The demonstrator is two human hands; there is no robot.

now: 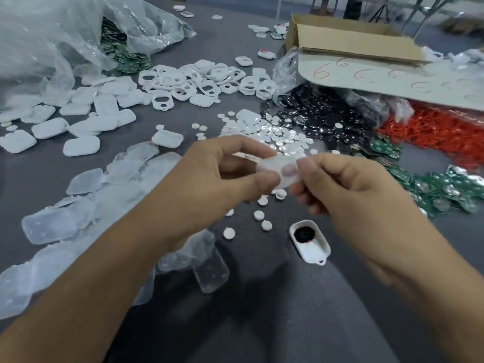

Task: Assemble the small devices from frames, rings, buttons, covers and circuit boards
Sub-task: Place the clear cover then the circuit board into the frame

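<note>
Head view looks down on a grey table [262, 305] where both hands are raised over its middle, sharing one translucent cover [279, 166]. The left hand [222, 176] pinches the cover's left end between thumb and forefinger, and the right hand [348, 189] pinches the right end, its other fingers curled beneath; the cover is blurred, so its details cannot be made out. Just below the hands, toward the near edge, a white frame [314, 247] lies flat with a black disc and a trace of red seated in its upper half. Small white buttons [265, 225] are scattered beside it and gather into a thicker heap past the hands. More translucent covers [49, 226] spread from the middle to the near left edge. White shells [86, 124] lie along the left side, and white holed frames [199, 79] are piled farther back. Black discs [324, 113] spill from a clear bag right of centre, with red rings [434, 132] beside them and green circuit boards [445, 187] toward the right edge. A cardboard box [348, 40] stands near the far right corner, and a large plastic bag [52, 35] holding more boards fills the far left corner.
</note>
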